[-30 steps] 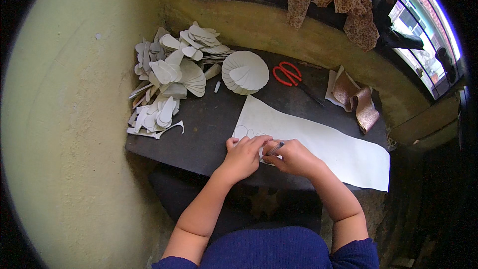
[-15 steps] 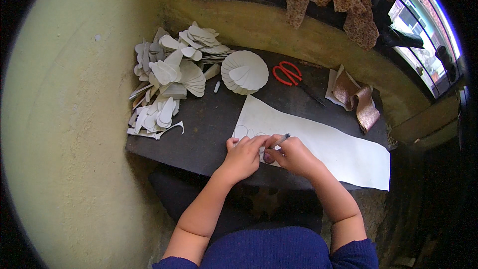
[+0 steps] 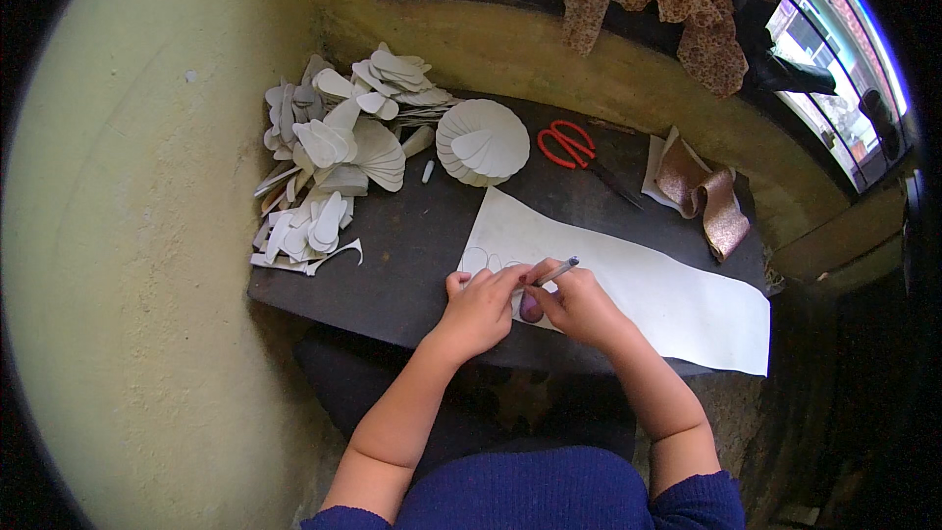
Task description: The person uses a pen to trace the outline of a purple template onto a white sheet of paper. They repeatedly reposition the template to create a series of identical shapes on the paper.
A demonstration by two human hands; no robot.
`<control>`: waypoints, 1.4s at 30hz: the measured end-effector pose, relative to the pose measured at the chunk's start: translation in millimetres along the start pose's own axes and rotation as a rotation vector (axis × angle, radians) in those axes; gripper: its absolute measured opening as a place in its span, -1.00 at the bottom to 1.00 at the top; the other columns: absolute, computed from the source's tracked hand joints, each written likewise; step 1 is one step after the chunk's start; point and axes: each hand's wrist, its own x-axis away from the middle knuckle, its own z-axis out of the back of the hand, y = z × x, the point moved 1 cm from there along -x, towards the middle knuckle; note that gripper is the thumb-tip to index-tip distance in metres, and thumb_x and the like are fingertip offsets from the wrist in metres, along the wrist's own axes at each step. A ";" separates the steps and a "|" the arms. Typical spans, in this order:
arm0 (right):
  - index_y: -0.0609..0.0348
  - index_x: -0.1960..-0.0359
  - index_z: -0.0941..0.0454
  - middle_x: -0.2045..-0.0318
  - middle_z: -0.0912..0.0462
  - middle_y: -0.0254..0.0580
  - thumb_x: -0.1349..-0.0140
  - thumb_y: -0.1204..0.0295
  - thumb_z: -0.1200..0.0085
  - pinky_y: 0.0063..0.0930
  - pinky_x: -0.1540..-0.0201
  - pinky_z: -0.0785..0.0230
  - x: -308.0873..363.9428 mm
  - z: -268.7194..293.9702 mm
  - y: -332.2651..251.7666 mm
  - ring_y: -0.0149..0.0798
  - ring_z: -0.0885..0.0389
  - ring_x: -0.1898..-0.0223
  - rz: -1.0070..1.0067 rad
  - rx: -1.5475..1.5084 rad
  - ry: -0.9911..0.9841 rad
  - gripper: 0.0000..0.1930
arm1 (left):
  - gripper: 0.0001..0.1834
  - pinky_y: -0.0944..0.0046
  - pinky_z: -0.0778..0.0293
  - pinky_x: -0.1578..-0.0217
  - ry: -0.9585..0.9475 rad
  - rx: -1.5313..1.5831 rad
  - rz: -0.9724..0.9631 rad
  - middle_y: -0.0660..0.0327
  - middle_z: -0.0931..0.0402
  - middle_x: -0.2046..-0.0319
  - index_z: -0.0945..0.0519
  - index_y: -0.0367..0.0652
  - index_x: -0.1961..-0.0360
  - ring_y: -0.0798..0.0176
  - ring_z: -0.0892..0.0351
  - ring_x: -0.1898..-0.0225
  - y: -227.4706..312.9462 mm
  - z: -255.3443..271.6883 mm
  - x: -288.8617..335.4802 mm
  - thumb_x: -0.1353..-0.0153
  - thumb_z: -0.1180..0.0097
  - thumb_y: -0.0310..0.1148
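A long white sheet [image 3: 667, 299] lies across the dark table, with curved outlines [image 3: 476, 256] drawn near its left end. My left hand [image 3: 478, 312] rests on that end, fingers stretched to the right and pressing down, thumb apart at the side. In my right hand [image 3: 583, 306] is a slim pen [image 3: 561, 271], tilted up to the right; its tip is hidden by the fingers. A small purple rounded piece [image 3: 531, 308] lies on the sheet between the two hands, partly covered by them.
Piled white rounded cut pieces [image 3: 329, 142] fill the far left of the table [image 3: 392, 255]. Beside them are a fanned round stack [image 3: 482, 142] and a small white stick [image 3: 428, 172]. Red-handled scissors [image 3: 579, 152] lie behind the sheet, glittery pinkish strips [image 3: 721, 211] at far right.
My right hand has shifted slightly, and the pen's upper end has moved up and right. More of the purple piece shows. My left hand stays in place.
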 end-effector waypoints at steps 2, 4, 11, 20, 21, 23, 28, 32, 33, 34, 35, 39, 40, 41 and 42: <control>0.13 0.19 -0.49 0.36 -0.66 0.01 -0.15 0.50 -0.21 -0.14 0.28 -0.53 0.6 -0.5 0.1 0.08 -0.69 0.33 0.021 0.021 0.006 -0.79 | -0.48 -0.13 -0.11 -0.09 -0.021 -0.015 0.013 0.23 -0.59 0.07 -0.40 0.10 -0.21 0.13 -0.53 0.05 3.0 2.4 -0.2 -0.19 0.05 -0.51; 0.14 0.21 -0.48 0.35 -0.66 0.00 -0.18 0.51 -0.19 -0.16 0.31 -0.54 3.7 -0.8 1.7 0.06 -0.70 0.34 0.118 0.077 -0.004 -0.82 | -0.47 -0.13 -0.12 -0.09 -0.035 -0.021 0.013 0.22 -0.59 0.08 -0.40 0.10 -0.21 0.13 -0.53 0.04 4.5 2.9 -0.8 -0.20 0.05 -0.51; 0.17 0.20 -0.52 0.37 -0.64 -0.03 -0.25 0.52 -0.15 -0.33 0.34 -0.55 4.9 -4.0 4.2 -0.08 -0.70 0.36 0.037 -0.045 0.097 -0.88 | -0.46 -0.07 -0.07 -0.09 -0.092 -0.009 0.030 0.13 -0.57 0.02 -0.35 0.10 -0.25 0.08 -0.50 -0.02 4.1 5.0 -1.8 -0.23 0.06 -0.49; 0.25 0.28 -0.58 0.31 -0.65 -0.20 -0.25 0.51 -0.19 -0.46 0.33 -0.50 2.6 27.1 22.2 -0.32 -0.64 0.33 0.091 -0.089 0.388 -0.92 | -0.54 -0.10 -0.03 -0.12 -0.067 -0.001 0.006 0.32 -0.55 -0.04 -0.44 0.13 -0.17 0.14 -0.50 -0.03 6.7 4.6 -1.2 -0.21 -0.06 -0.33; 0.27 0.33 -0.59 0.31 -0.65 -0.20 -0.26 0.53 -0.18 -0.48 0.31 -0.49 -0.1 31.9 20.4 -0.34 -0.63 0.32 0.098 -0.041 0.429 -0.94 | -0.55 -0.11 -0.02 -0.13 -0.059 -0.031 -0.003 0.35 -0.54 -0.06 -0.46 0.14 -0.15 0.15 -0.49 -0.04 8.3 4.4 -0.7 -0.20 -0.10 -0.28; 0.29 0.33 -0.59 0.30 -0.65 -0.20 -0.26 0.53 -0.18 -0.49 0.30 -0.48 -4.5 37.7 26.8 -0.35 -0.62 0.33 0.121 -0.084 0.418 -0.93 | -0.52 -0.19 0.04 -0.18 -0.006 -0.096 -0.013 0.35 -0.51 -0.10 -0.50 0.14 -0.12 0.16 -0.46 -0.07 11.7 1.3 -0.3 -0.14 -0.18 -0.14; 0.33 0.30 -0.59 0.31 -0.64 -0.24 -0.29 0.52 -0.16 -0.52 0.33 -0.45 -15.5 38.1 45.0 -0.38 -0.59 0.41 0.104 -0.213 0.291 -0.91 | -0.37 -0.35 0.20 -0.25 0.112 -0.210 -0.078 0.36 -0.48 -0.13 -0.51 0.13 -0.13 0.18 -0.39 -0.14 16.3 -2.5 -2.2 -0.03 -0.27 0.08; 0.33 0.26 -0.57 0.36 -0.61 -0.29 -0.33 0.52 -0.12 -0.59 0.43 -0.38 -19.3 16.4 65.2 -0.50 -0.54 0.48 0.035 -0.439 0.280 -0.90 | -0.35 -0.43 0.19 -0.22 0.041 -0.224 -0.088 0.35 -0.47 -0.13 -0.49 0.12 -0.16 0.19 -0.37 -0.15 16.3 -0.9 -3.7 0.00 -0.29 0.03; 0.31 0.25 -0.56 0.39 -0.59 -0.30 -0.35 0.50 -0.10 -0.60 0.47 -0.34 -23.0 11.2 70.0 -0.54 -0.51 0.50 0.074 -0.429 0.279 -0.90 | -0.36 -0.45 0.18 -0.21 0.017 -0.220 -0.089 0.36 -0.46 -0.14 -0.49 0.12 -0.16 0.20 -0.37 -0.15 17.4 0.4 -4.3 0.00 -0.29 -0.02; 0.30 0.25 -0.56 0.40 -0.59 -0.30 -0.35 0.50 -0.10 -0.60 0.47 -0.33 -23.2 9.6 74.5 -0.54 -0.50 0.51 0.099 -0.424 0.267 -0.90 | -0.36 -0.42 0.17 -0.22 0.019 -0.214 -0.094 0.35 -0.47 -0.13 -0.49 0.12 -0.16 0.19 -0.38 -0.15 17.4 0.7 -5.0 0.00 -0.29 -0.02; 0.30 0.24 -0.56 0.41 -0.58 -0.30 -0.35 0.50 -0.10 -0.60 0.48 -0.33 -24.4 8.7 72.3 -0.54 -0.50 0.51 0.123 -0.419 0.252 -0.90 | -0.37 -0.39 0.16 -0.23 0.022 -0.208 -0.095 0.35 -0.48 -0.13 -0.50 0.13 -0.15 0.18 -0.38 -0.15 16.5 0.9 -5.0 0.00 -0.29 -0.02; 0.31 0.23 -0.55 0.45 -0.58 -0.29 -0.36 0.49 -0.09 -0.57 0.47 -0.34 -23.0 12.1 69.4 -0.51 -0.51 0.51 0.060 -0.431 0.200 -0.89 | -0.40 -0.21 0.03 -0.24 0.032 -0.144 -0.085 0.31 -0.51 -0.09 -0.50 0.10 -0.15 0.16 -0.42 -0.13 17.2 2.6 -4.6 0.00 -0.27 -0.20; 0.31 0.23 -0.55 0.46 -0.58 -0.29 -0.36 0.49 -0.09 -0.57 0.47 -0.34 -22.9 12.9 69.2 -0.50 -0.52 0.51 0.039 -0.446 0.196 -0.89 | -0.41 -0.15 -0.02 -0.23 0.017 -0.111 -0.071 0.28 -0.51 -0.08 -0.50 0.08 -0.15 0.14 -0.42 -0.12 16.0 3.9 -5.6 0.00 -0.25 -0.26; 0.30 0.22 -0.54 0.48 -0.57 -0.29 -0.36 0.49 -0.09 -0.56 0.46 -0.34 -22.4 14.6 68.4 -0.49 -0.52 0.51 0.052 -0.425 0.198 -0.89 | -0.41 -0.08 -0.07 -0.22 0.001 -0.075 -0.060 0.26 -0.51 -0.07 -0.50 0.05 -0.15 0.13 -0.43 -0.12 14.9 4.7 -6.9 0.00 -0.23 -0.31; 0.29 0.21 -0.54 0.49 -0.56 -0.29 -0.35 0.48 -0.09 -0.55 0.45 -0.35 -22.3 16.5 67.8 -0.48 -0.52 0.51 0.064 -0.404 0.200 -0.89 | -0.42 -0.02 -0.12 -0.21 -0.015 -0.040 -0.048 0.23 -0.52 -0.07 -0.50 0.02 -0.15 0.12 -0.44 -0.11 13.8 5.0 -8.0 0.00 -0.21 -0.37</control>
